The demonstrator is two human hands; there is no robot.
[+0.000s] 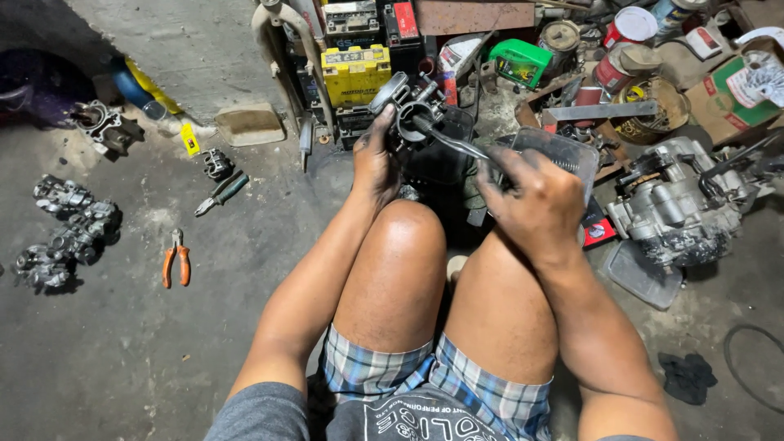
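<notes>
A carburetor [408, 102] is gripped from below by the left hand [376, 159], held above the knees. A screwdriver [457, 145] is clasped in the closed right hand [535, 200], its tip set into the carburetor. Orange pliers [175, 260] lie on the floor [122, 351] toward its left edge, an engine [670, 204] toward its right.

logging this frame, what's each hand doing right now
left hand: closed on the metal carburetor, holding it up.
right hand: closed on the screwdriver, tip at the carburetor.
</notes>
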